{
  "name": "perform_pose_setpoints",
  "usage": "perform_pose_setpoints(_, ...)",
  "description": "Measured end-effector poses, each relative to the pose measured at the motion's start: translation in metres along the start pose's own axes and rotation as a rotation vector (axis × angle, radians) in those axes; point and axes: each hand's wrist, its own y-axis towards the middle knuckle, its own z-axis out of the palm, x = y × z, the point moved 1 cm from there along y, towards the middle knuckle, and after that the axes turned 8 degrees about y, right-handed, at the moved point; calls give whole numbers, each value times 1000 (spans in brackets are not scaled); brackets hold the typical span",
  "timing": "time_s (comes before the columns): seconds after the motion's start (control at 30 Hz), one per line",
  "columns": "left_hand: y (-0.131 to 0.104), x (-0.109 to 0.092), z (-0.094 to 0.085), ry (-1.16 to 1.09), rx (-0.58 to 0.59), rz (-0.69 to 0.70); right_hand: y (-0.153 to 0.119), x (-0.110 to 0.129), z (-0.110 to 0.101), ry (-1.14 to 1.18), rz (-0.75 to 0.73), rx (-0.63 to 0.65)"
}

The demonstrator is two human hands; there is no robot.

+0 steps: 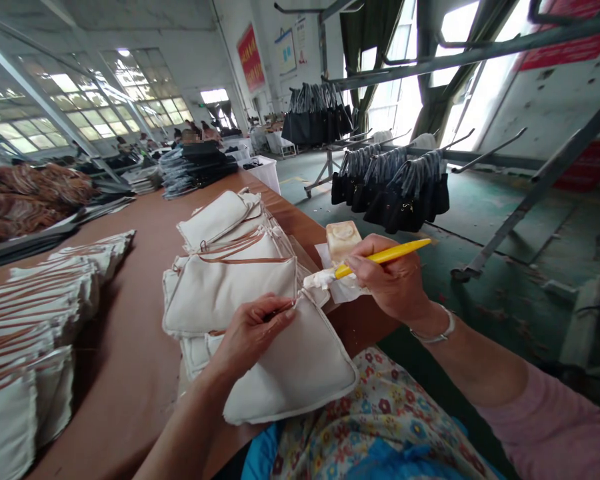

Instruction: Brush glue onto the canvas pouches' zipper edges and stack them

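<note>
Left hand (253, 327): thumb and fingers pinched on the top corner of a white pouch (300, 373). Most of that pouch lies on the near side of those fingers and off to their right, sloping down over the table edge toward the floral apron (380, 400). Pinched corner sits right at the left fingertips.

Right hand (393, 277): fingers closed around a yellow brush (397, 252), pen-style grip, handle end sticking out right past the knuckles. Brush head, coated white, points left from the right fingers and ends just above the pinched corner. Can't tell if it's touching.

Pouch stack (230, 267): directly beyond the left fingers, zips showing brown edging, top ones overlapping unevenly.

Cream-coloured block (343, 240): just beyond the right fingertips, near the table edge. White sheet (353, 291) below the brush, just left of the right fingers.

Second row of pouches (40, 307): well left of the left fingers, bare brown table (140, 280) between. Black bags (400, 193) hang on a rack, well beyond the right fingers.
</note>
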Motion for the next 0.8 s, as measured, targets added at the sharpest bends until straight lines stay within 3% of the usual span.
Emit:
perform_pose_setpoints(0.13, -4, -2, 2, 6, -27, 19, -4, 4, 2, -13, -40, 104)
perform_pose_setpoints(0.3, -11, -8, 4, 90, -70, 86, -11, 14, 2, -17, -62, 88)
perform_pose_setpoints(0.4, -18, -14, 7, 208, -127, 162, -14, 19, 2, -46, -105, 183)
perform_pose_setpoints(0.5, -28, -21, 10, 458, -216, 330, -12, 18, -6, -72, -100, 91)
perform_pose_setpoints(0.63, -43, -25, 11, 875, -338, 646, -8, 14, -17, 86, 58, -32)
perform_pose_setpoints(0.73, -49, -27, 10, 1046, -394, 836, -8, 15, -17, 207, 136, 23)
perform_pose_setpoints(0.8, -50, -31, 9, 1106, -415, 932, -9, 18, -15, 233, 156, 137)
